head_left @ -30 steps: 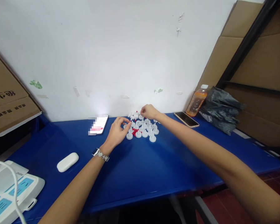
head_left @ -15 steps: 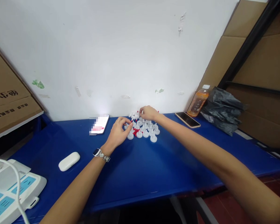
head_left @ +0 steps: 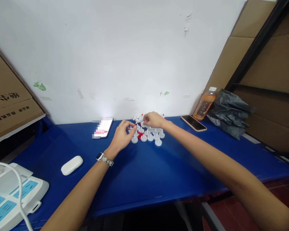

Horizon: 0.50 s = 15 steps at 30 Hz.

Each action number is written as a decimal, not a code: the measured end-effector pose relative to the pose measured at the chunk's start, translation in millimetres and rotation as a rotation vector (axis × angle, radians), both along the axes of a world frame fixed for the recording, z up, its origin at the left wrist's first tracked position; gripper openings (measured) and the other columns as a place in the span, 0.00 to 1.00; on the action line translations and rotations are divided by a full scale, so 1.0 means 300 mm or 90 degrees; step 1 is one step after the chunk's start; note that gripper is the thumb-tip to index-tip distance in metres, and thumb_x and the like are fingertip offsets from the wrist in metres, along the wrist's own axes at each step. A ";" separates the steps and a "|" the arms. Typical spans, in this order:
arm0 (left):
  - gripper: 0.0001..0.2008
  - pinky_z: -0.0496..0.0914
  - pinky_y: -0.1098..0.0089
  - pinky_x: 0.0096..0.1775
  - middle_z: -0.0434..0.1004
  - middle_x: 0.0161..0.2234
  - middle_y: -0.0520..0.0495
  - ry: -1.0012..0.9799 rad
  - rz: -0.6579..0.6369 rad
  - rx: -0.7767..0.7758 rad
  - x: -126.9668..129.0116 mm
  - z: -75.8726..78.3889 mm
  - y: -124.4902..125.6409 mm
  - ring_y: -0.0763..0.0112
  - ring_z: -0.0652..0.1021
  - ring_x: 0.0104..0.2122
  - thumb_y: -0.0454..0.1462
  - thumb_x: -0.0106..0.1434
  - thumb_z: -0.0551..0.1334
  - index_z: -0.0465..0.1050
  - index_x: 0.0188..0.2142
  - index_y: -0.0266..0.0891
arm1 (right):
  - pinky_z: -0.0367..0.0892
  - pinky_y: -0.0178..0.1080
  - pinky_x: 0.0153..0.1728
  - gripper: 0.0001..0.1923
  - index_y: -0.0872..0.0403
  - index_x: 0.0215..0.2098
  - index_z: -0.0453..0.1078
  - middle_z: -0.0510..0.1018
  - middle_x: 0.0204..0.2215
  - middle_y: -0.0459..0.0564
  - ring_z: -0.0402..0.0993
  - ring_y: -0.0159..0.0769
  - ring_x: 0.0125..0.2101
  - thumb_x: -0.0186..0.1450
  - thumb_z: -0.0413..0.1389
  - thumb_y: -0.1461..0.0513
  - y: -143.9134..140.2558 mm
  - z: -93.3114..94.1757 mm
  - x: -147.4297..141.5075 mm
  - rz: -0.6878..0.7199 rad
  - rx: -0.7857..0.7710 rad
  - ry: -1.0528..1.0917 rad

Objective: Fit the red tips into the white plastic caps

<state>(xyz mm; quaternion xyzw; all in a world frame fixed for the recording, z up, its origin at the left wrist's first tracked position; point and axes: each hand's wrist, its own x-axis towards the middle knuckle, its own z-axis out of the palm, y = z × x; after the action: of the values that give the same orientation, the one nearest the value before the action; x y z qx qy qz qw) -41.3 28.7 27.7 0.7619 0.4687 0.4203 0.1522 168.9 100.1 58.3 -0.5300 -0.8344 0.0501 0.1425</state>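
Note:
Several white round plastic caps with thin upright stems [head_left: 158, 142] lie in a cluster on the blue table, around a small pile of red pieces [head_left: 140, 136]. My right hand [head_left: 155, 120] reaches over the back of the cluster, its fingers pinched at the edge of a white cap [head_left: 143, 124]. At the left side of the cluster, my left hand [head_left: 122, 134] has its thumb and index fingertips brought together. Anything between those fingertips is too small to make out. White narrow pieces with red tips [head_left: 137, 119] lie behind the caps, partly hidden by my right hand.
On the left are a lit phone [head_left: 103, 128], a white earbud case [head_left: 72, 165] and a power strip [head_left: 19, 195] with a cable. A dark-screened phone [head_left: 194, 123], an orange drink bottle [head_left: 204, 104] and a black plastic bag [head_left: 231, 112] stand right. A white wall [head_left: 125, 57] closes the back.
My right hand has shifted slightly left and down, onto a white cap at the back of the cluster. My left hand stays nearly still.

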 end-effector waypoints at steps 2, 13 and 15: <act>0.14 0.69 0.68 0.35 0.77 0.39 0.45 -0.029 0.007 -0.025 0.001 0.013 -0.004 0.67 0.75 0.35 0.47 0.66 0.58 0.75 0.40 0.39 | 0.62 0.34 0.32 0.08 0.54 0.37 0.76 0.81 0.32 0.48 0.75 0.34 0.32 0.62 0.59 0.58 -0.043 0.007 0.017 0.012 0.041 0.111; 0.22 0.67 0.72 0.29 0.73 0.29 0.51 -0.145 -0.189 -0.186 0.095 0.018 -0.064 0.75 0.71 0.25 0.53 0.70 0.50 0.69 0.40 0.38 | 0.63 0.36 0.36 0.01 0.52 0.35 0.65 0.75 0.27 0.44 0.69 0.32 0.28 0.64 0.54 0.63 -0.336 -0.071 -0.073 0.082 0.223 0.381; 0.19 0.68 0.71 0.32 0.73 0.33 0.49 -0.096 -0.186 -0.142 0.091 0.014 -0.073 0.73 0.73 0.28 0.51 0.72 0.48 0.67 0.42 0.39 | 0.62 0.36 0.35 0.05 0.52 0.37 0.64 0.72 0.26 0.43 0.67 0.32 0.27 0.62 0.55 0.64 -0.349 -0.085 -0.074 0.102 0.210 0.396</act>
<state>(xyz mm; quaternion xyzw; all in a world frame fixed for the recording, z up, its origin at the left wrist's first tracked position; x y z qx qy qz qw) -14.1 6.8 32.1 0.7666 0.3840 0.3952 0.3296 146.6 -4.5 32.7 -0.3925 -0.7867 0.0849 0.4689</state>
